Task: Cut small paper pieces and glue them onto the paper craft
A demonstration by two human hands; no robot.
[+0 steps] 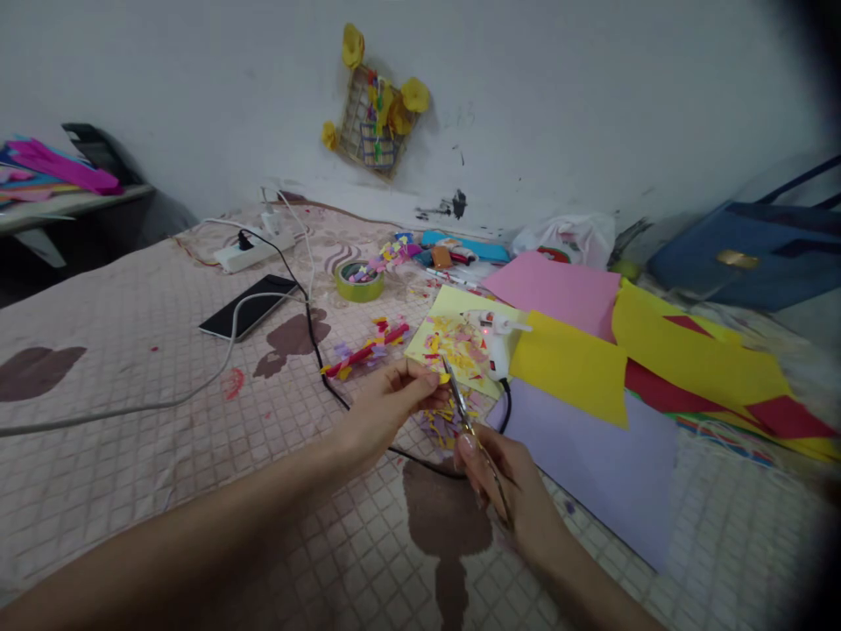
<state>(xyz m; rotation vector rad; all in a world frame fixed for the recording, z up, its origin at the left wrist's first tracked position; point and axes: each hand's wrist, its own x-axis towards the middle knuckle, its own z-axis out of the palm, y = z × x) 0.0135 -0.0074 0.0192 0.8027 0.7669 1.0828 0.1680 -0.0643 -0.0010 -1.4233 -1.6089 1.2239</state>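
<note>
My left hand [400, 394] pinches a small piece of yellow paper [444, 379] between thumb and fingertips. In my right hand [503, 473] is a pair of scissors [462, 407], its blades pointing up and away from me beside the yellow piece. Whether the blades touch the paper I cannot tell. Just beyond them, many yellow, pink and red scraps [453, 342] lie on a pale yellow sheet [450, 302]. A white glue gun [500, 350] with a red light rests on the sheet's right side. A red paper stick with small coloured pieces [368, 350] lies left of it.
Yellow [571, 368], pink [558, 294] and lilac sheets [591, 473] spread to the right, near a blue bag [742, 254]. Left are a dark phone [250, 307], a power strip [255, 251] and trailing cables [315, 337]. A green tape roll [359, 287] holds scraps.
</note>
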